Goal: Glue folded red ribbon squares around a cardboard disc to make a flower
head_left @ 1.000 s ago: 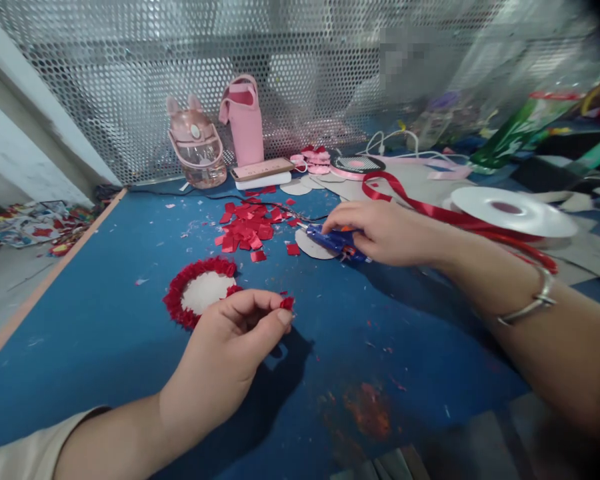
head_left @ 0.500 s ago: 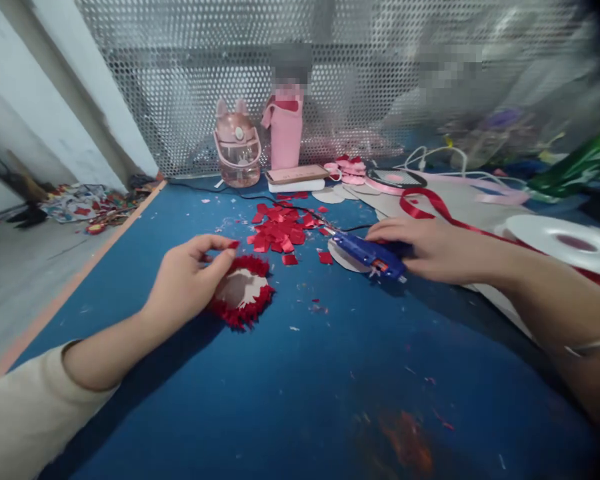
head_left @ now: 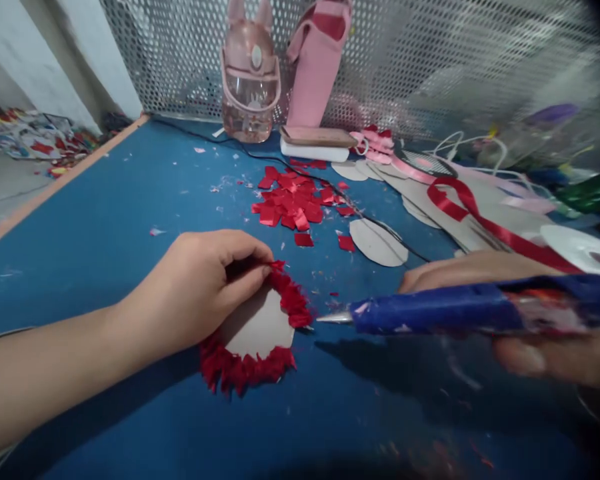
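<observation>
My left hand (head_left: 195,293) is closed in a pinch at the top edge of a pale card disc (head_left: 263,323), thumb and forefinger on a small red ribbon piece (head_left: 277,265). Ruffled red ribbon pieces line much of the disc's rim, with a bare stretch on its right side. My palm hides the disc's left part. In my right hand (head_left: 460,268) is a blue hot glue gun (head_left: 430,307), gripped with its metal nozzle pointing left, close to that bare stretch. Farther back lies a pile of red ribbon squares (head_left: 290,200).
A plain card disc (head_left: 379,241) lies under the black cord (head_left: 350,200). Behind stand a pink bottle (head_left: 250,87), a pink pouch (head_left: 315,73) and a phone (head_left: 317,137) on a white box. Red ribbon (head_left: 515,240) and a white spool (head_left: 585,247) are at right.
The glue gun has come from beside the plain disc toward me, its nozzle now near the ruffled disc. My left fingers have moved to the disc's top edge. The view has tilted down and closer.
</observation>
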Tool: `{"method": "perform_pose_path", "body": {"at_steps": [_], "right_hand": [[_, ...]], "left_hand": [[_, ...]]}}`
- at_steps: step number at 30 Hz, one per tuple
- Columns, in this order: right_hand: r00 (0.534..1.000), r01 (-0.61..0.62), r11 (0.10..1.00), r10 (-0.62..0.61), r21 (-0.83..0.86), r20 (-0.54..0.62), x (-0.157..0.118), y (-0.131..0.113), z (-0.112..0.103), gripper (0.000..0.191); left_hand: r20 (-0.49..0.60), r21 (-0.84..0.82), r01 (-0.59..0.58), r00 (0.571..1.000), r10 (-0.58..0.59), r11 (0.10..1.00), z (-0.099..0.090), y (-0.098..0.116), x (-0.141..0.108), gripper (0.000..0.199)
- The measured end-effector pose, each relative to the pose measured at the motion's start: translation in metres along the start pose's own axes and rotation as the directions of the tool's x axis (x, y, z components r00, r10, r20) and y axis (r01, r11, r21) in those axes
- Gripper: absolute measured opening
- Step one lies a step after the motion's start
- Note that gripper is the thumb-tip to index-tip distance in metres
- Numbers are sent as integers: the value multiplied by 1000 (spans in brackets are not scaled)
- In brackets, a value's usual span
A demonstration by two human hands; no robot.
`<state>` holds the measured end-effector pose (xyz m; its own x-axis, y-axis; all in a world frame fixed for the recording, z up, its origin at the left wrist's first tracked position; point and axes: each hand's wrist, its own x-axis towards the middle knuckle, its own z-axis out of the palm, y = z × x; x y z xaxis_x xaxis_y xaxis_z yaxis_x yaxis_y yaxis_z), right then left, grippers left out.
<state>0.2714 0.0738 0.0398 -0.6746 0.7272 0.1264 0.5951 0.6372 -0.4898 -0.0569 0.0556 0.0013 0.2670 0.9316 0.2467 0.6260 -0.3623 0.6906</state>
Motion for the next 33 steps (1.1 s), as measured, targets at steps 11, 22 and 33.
{"method": "perform_pose_path", "body": {"at_steps": [11,22,33], "right_hand": [[964,186,978,-201,95,176,18,-28,16,10],[960,30,994,-57,101,273,24,-35,17,37],[962,76,997,-79,22,263,22,-36,16,36]], "left_hand": [[-12,5,25,1000,-25,1000,0,1,0,15],[-10,95,-25,1000,26,995,0,-1,1,19],[0,128,-67,998,68,989,-2,-2,0,17]]}}
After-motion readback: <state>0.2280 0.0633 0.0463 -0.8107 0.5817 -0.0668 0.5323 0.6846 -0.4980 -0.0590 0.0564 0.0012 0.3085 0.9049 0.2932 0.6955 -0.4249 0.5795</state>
